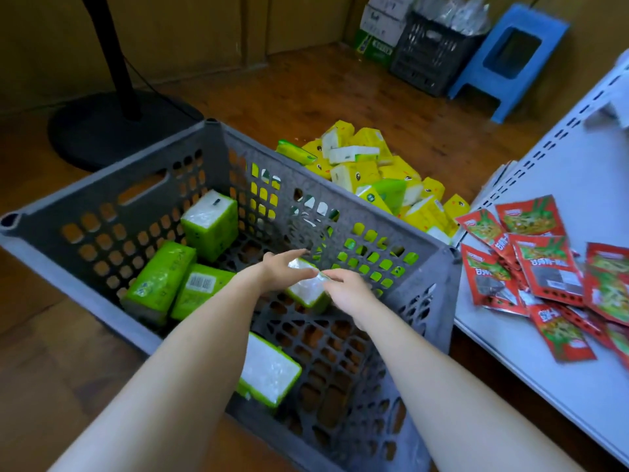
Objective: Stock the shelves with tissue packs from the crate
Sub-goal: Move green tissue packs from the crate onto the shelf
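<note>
Both bare arms reached down into a grey perforated plastic crate point(340, 212) on the wooden floor point(306, 97), meeting over a green tissue pack point(308, 291) that stood tilted by the crate's far right wall, its clear-wrapped white end facing up. The left hand point(282, 267) hovered open at the pack's top, fingers straight; the right hand point(343, 287) had its fingertips at the wrapper's upper edge, though whether they pinched it could not be told. Four more green packs lay in the crate: one upright point(211, 223) by the back wall, two side by side point(177, 284) at left, one showing a white barcode label, and one flat point(269, 369) under the left forearm. Beyond the crate, a loose heap of yellow and green packs point(374, 168) covered the floor. At right, red foil snack sachets point(544, 267) with Chinese lettering, too small to read, were scattered on a white metal shelf point(531, 369).
</note>
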